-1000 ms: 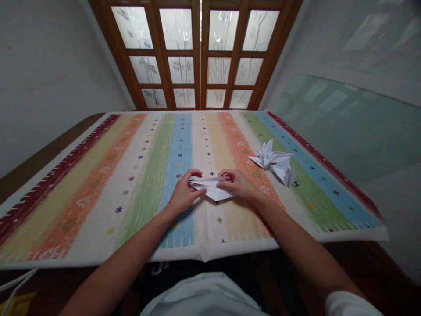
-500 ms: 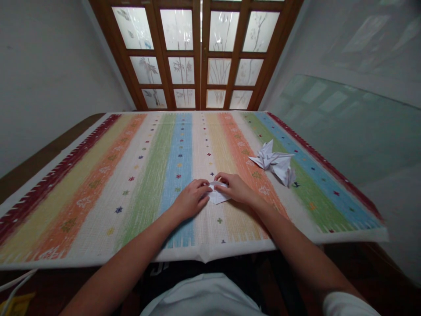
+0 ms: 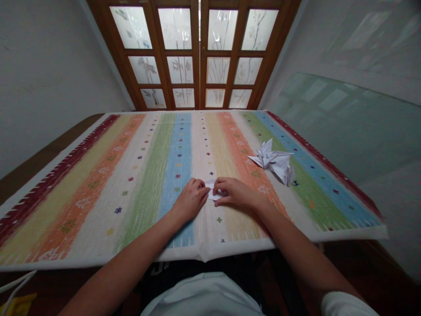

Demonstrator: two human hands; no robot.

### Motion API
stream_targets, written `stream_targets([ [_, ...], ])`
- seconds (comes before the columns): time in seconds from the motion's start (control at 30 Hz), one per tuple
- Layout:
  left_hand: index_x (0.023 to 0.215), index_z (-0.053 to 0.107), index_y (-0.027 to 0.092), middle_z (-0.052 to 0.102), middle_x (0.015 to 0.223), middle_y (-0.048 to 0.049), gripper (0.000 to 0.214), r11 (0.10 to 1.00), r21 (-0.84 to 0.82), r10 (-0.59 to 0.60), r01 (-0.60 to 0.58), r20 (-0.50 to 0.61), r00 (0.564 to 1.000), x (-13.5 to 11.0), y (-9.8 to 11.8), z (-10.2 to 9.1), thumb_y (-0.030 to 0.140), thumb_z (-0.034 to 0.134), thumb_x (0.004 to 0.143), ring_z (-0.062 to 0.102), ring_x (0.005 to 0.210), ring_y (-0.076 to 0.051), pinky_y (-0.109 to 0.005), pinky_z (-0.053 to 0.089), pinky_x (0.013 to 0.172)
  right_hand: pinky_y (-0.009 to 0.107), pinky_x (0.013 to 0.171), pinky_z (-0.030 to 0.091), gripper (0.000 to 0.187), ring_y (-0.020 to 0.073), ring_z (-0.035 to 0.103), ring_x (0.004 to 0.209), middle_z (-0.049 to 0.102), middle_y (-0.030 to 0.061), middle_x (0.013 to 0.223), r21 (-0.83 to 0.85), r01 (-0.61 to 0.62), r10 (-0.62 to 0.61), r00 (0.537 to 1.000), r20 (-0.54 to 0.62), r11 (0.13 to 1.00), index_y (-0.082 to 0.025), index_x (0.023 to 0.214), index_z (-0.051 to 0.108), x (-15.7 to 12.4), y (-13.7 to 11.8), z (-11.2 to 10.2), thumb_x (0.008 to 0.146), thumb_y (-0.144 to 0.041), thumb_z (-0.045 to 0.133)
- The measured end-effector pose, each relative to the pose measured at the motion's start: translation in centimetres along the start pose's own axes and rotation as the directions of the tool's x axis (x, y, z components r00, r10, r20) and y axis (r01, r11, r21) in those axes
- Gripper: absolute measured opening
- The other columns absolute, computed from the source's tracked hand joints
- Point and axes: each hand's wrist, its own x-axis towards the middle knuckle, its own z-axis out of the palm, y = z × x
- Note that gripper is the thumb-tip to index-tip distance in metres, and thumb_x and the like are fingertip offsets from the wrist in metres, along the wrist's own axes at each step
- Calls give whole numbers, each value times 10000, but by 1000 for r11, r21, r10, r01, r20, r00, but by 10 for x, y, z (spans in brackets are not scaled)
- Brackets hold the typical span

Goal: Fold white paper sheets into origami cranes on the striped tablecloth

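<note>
Pinching the left edge of a small folded white paper, the left hand sits at the paper's 9 o'clock. The right hand arches over it from 3 o'clock, fingertips on the sheet and thumb set apart toward 5; whether it grips or only presses, I cannot tell. The paper lies low on the desk, near its 6 o'clock edge, mostly hidden by fingers.

A second ago the hands were farther apart, each on one end of the paper, and much more white showed. Half a second ago the right fingers lay flatter; now they are curled, with a gap open above the thumb. The left hand has barely changed.

Pale lettering on dark cloth, between 7 and 8 o'clock, is too cut off to read.

At 2 o'clock, well apart from the right hand, sit pointed folded-paper shapes, unmoved. Farther along that line leans a glass sheet. Wooden doors with patterned panes stand at 12. A white cable and something yellow show at 8, below the desk; the shirt fills 6.
</note>
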Motion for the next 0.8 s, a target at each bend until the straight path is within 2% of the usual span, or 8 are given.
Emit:
stream_targets([
  [0.1,1126,795,210,714,1116,-121,255,998,-54,11,-9,42,999,-1,-2,0,165,554,1058,646,1074,-278,-452,587,989,298,762,446,160,187,649,811,750,53,981,-67,-37,36,999,-16,997,-212,965,840,-1,-3,2,849,-265,935],
  [0.2,1209,742,207,719,1121,-112,274,995,-102,15,-8,66,998,-2,-1,-5,162,512,1068,664,1055,-263,-438,587,983,302,775,440,18,191,654,819,758,60,955,-107,-23,17,999,-50,994,-208,924,838,-1,-6,2,907,-211,836],
  [0.3,1166,701,185,720,1077,-114,186,996,-86,16,-10,74,997,-2,1,-10,221,543,1075,670,1033,-270,-447,590,971,304,787,453,134,180,652,795,756,67,919,-61,-8,5,999,-51,998,-196,864,824,-1,-8,1,971,-208,744],
  [0.43,1082,703,188,739,1074,-123,155,996,-78,38,-32,80,996,1,-2,-10,213,550,1080,675,1053,-283,-469,586,994,296,740,481,103,174,634,739,736,43,844,61,-96,102,989,-105,994,-185,1056,795,2,-4,3,979,-217,734],
  [0.5,1133,712,199,758,1093,-118,213,995,-101,26,-20,63,998,3,-5,-7,154,511,1078,675,1059,-281,-475,585,1000,306,754,515,269,173,639,755,757,58,951,92,-116,131,977,-168,989,-192,1191,760,2,-1,5,924,-172,772],
  [0.6,1129,725,213,768,1073,-101,233,992,-123,-1,6,46,999,5,-7,-4,125,518,1067,678,1037,-271,-471,591,993,347,851,571,445,167,669,837,731,141,1306,71,-64,79,969,-233,995,-202,1310,729,2,3,7,877,-117,784],
  [0.7,1064,735,207,753,1094,-103,204,992,-122,-13,17,34,999,6,-7,-3,130,546,1058,686,1059,-264,-467,591,1007,379,942,588,336,177,715,947,631,183,1546,31,-8,14,980,-198,999,-202,1251,768,3,7,8,925,-123,748],
  [0.8,1050,732,197,735,1210,-121,185,991,-128,-27,25,-13,1000,6,-8,-4,111,569,1030,685,1141,-267,-481,582,1054,404,1010,583,198,224,745,1100,662,175,1539,9,5,-4,989,-146,1000,-200,1113,814,5,11,9,957,-122,721],
])
